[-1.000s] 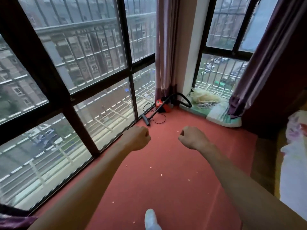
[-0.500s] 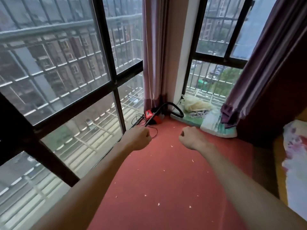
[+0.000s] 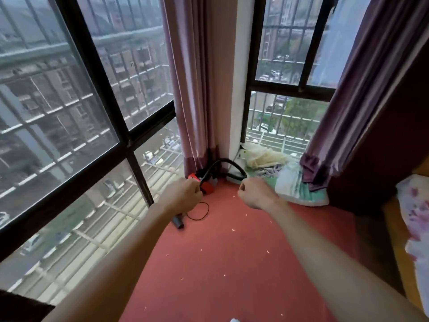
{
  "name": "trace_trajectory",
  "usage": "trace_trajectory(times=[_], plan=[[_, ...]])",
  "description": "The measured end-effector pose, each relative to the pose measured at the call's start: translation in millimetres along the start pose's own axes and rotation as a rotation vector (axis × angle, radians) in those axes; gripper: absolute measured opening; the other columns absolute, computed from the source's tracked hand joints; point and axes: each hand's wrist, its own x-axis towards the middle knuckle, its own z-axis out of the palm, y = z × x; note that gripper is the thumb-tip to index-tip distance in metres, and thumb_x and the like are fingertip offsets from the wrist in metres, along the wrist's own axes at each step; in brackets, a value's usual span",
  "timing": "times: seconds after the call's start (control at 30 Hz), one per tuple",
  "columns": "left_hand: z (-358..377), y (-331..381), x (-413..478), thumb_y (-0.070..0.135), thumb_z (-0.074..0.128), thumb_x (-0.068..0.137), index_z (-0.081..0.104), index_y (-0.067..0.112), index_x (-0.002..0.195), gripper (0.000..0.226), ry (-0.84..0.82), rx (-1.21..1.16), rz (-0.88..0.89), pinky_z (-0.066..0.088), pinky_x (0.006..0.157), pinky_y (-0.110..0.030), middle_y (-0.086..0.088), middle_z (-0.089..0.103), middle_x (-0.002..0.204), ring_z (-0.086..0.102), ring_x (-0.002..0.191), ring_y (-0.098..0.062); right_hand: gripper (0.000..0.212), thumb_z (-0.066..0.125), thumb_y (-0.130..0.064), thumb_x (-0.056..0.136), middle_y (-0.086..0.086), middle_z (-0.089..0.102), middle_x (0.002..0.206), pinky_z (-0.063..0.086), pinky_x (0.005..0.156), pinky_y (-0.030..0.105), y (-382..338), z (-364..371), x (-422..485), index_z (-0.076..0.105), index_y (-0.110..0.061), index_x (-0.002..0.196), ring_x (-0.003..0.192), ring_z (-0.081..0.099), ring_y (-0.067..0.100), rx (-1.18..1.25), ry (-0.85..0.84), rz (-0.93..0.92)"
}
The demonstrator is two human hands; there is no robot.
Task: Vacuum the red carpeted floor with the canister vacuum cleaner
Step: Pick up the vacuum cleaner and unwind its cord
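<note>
**Head view: hand position relative to canister vacuum**

The canister vacuum cleaner (image 3: 208,188), a small red unit, is sitting on the red carpeted floor (image 3: 232,263) in the far corner, at the foot of the left curtain (image 3: 192,89). Its black hose (image 3: 228,161) is arching up from the unit and looping down toward the right. The black nozzle (image 3: 178,223) is lying on the carpet beside the window frame (image 3: 137,168), nearer the person than the canister. A thin black cord (image 3: 200,212) is lying in a loop just to the right of the nozzle.

The left hand (image 3: 183,196) is reaching forward with its fingers curled into a fist. In this view it is overlapping the wand section between canister and nozzle. No part of the wand is showing inside the fist, and contact between them cannot be determined.

The right hand (image 3: 256,194) is also reaching forward in a closed fist and is gripping nothing. It is appearing to the right of the canister, below the hose loop, clear of both.

Pale scraps (image 3: 232,230) are lying scattered across the carpet. A heap of cloths (image 3: 264,158) and a green-and-white bundle (image 3: 299,189) are resting by the right window, under the right curtain (image 3: 336,135). A floral bed cover (image 3: 415,217) is showing at the right edge.
</note>
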Motion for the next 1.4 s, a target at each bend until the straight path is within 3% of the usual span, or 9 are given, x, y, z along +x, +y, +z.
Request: trace_trajectory(times=[0.07,0.17,0.33,0.63,0.73,0.9,1.1,1.27,1.4], plan=[[0,-5,35,0.033,0.049,0.091,0.065,0.016,0.094,0.024,-0.016,0.000,-0.022,0.053,0.077,-0.039,-0.011,0.065,0.099,0.061,0.092,-0.031,0.025,0.047,-0.020,0.083,0.005,0.063,0.069,0.046,0.061,0.032,5,-6,38,0.062,-0.015,0.064,0.073,0.062,0.029,0.008,-0.018,-0.002],[-1,-16,82,0.033,0.050,0.088,0.066,0.016,0.088,0.023,-0.007,-0.027,-0.053,0.054,0.076,-0.040,-0.009,0.066,0.094,0.062,0.088,-0.030,0.025,0.048,-0.024,0.084,0.006,0.071,0.088,0.055,0.071,0.035,7,-13,91,0.072,-0.016,0.083,0.083,0.066,0.029,0.007,-0.022,-0.011],[-1,-30,152,0.032,0.049,0.088,0.065,0.017,0.085,0.022,-0.055,-0.057,-0.073,0.054,0.074,-0.039,-0.009,0.064,0.090,0.062,0.085,-0.029,0.023,0.045,-0.026,0.079,0.010,0.072,0.090,0.056,0.076,0.037,7,-12,164,0.067,-0.019,0.076,0.088,0.067,0.032,-0.010,-0.058,-0.029],[0,-72,300,0.031,0.047,0.089,0.064,0.015,0.085,0.024,-0.073,-0.056,-0.026,0.054,0.076,-0.039,-0.009,0.067,0.092,0.063,0.087,-0.030,0.024,0.050,-0.024,0.089,0.006,0.061,0.073,0.042,0.061,0.031,-4,-25,306,0.067,-0.012,0.077,0.077,0.063,0.030,-0.025,-0.093,0.002],[-1,-95,352,0.030,0.047,0.090,0.066,0.012,0.088,0.026,-0.074,-0.034,-0.018,0.054,0.076,-0.040,-0.012,0.068,0.092,0.063,0.088,-0.032,0.026,0.051,-0.024,0.092,0.008,0.069,0.089,0.049,0.068,0.032,-13,-30,359,0.072,-0.010,0.092,0.088,0.066,0.028,-0.040,-0.084,0.017],[6,-135,419,0.039,0.046,0.090,0.066,0.015,0.087,0.032,-0.148,-0.028,-0.039,0.054,0.074,-0.037,-0.008,0.069,0.087,0.064,0.086,-0.029,0.027,0.050,-0.025,0.092,0.009,0.071,0.092,0.047,0.066,0.031,-27,-30,428,0.074,-0.011,0.095,0.087,0.067,0.029,-0.086,-0.116,0.046],[28,-161,490,0.035,0.042,0.091,0.056,0.017,0.075,0.028,-0.226,-0.096,-0.070,0.050,0.069,-0.034,-0.011,0.068,0.089,0.064,0.086,-0.031,0.025,0.048,-0.026,0.092,0.005,0.066,0.093,0.045,0.070,0.033,-32,-26,505,0.071,-0.014,0.094,0.090,0.065,0.030,-0.106,-0.190,0.084],[71,-184,549,0.033,0.044,0.090,0.056,0.014,0.076,0.027,-0.277,-0.191,-0.173,0.042,0.064,-0.032,-0.014,0.067,0.088,0.063,0.085,-0.033,0.022,0.048,-0.026,0.091,0.009,0.061,0.082,0.039,0.058,0.029,-25,7,590,0.056,-0.014,0.075,0.091,0.065,0.034,-0.118,-0.280,0.039],[121,-200,600,0.028,0.044,0.087,0.048,0.017,0.071,0.020,-0.357,-0.253,-0.300,0.040,0.061,-0.033,-0.013,0.065,0.084,0.061,0.081,-0.033,0.022,0.049,-0.027,0.091,0.014,0.069,0.104,0.047,0.073,0.033,-19,49,664,0.065,-0.012,0.088,0.099,0.066,0.033,-0.164,-0.365,-0.039]])
